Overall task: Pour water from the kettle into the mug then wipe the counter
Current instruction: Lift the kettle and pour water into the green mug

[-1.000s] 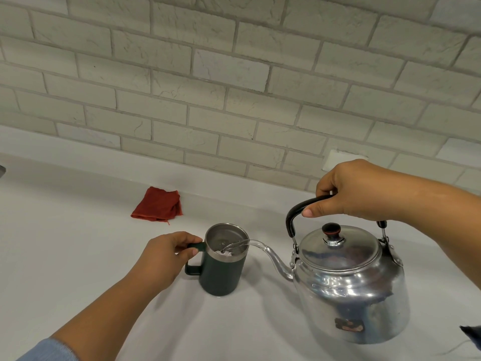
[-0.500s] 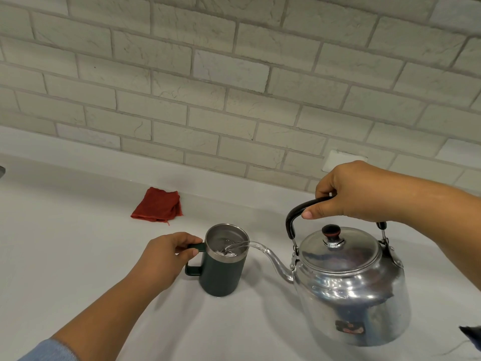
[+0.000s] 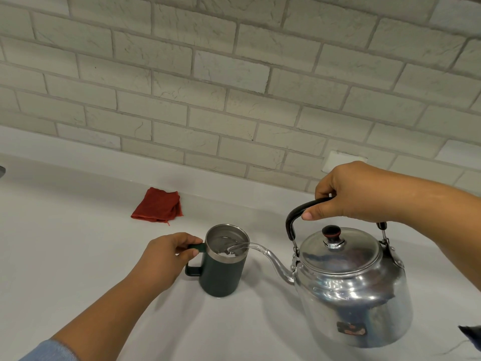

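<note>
A dark green mug (image 3: 221,276) with a steel rim stands on the white counter (image 3: 78,256). My left hand (image 3: 166,259) grips its handle on the left side. My right hand (image 3: 348,191) holds the black handle of a shiny metal kettle (image 3: 356,290), lifted and tipped to the left. A clear stream of water arcs from the spout into the mug, where water ripples inside. A folded red cloth (image 3: 157,207) lies behind the mug near the wall.
A white brick wall (image 3: 234,87) rises behind the counter, with a white outlet plate (image 3: 338,160) just behind my right hand. A dark object (image 3: 472,332) pokes in at the lower right edge.
The kettle has sunk very slightly while the water keeps running into the mug. Both hands hold their grips as before.
</note>
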`<state>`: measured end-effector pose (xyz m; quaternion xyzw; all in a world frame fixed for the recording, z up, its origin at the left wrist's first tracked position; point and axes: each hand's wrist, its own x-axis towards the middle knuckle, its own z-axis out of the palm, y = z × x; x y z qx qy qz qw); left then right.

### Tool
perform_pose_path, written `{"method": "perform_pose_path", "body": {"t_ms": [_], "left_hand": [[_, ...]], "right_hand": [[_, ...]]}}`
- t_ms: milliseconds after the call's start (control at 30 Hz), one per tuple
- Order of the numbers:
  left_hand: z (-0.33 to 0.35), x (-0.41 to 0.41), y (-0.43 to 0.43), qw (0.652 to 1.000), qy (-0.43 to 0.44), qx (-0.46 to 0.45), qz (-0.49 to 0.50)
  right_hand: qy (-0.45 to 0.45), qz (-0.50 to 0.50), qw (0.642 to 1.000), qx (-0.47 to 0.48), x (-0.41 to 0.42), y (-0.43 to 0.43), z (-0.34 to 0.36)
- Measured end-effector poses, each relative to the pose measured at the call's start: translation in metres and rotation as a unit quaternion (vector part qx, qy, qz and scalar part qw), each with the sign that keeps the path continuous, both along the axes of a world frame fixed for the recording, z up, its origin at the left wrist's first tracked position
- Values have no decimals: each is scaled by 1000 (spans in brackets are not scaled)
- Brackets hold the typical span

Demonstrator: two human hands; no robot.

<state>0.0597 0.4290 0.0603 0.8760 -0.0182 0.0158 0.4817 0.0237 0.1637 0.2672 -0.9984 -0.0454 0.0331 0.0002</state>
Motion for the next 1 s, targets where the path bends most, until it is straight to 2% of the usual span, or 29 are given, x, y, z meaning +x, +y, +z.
{"method": "perform_pose_path", "body": {"t_ms": [467, 733, 1000], "left_hand": [[1, 1, -1, 1000, 3, -2, 1], [1, -1, -1, 1000, 8, 4, 3], [6, 0, -1, 1000, 13, 22, -3]], "right_hand": [[-3, -5, 1000, 20, -4, 1, 0], [-12, -24, 997, 78, -13, -11, -16], [-81, -44, 982, 164, -30, -14, -22]]}}
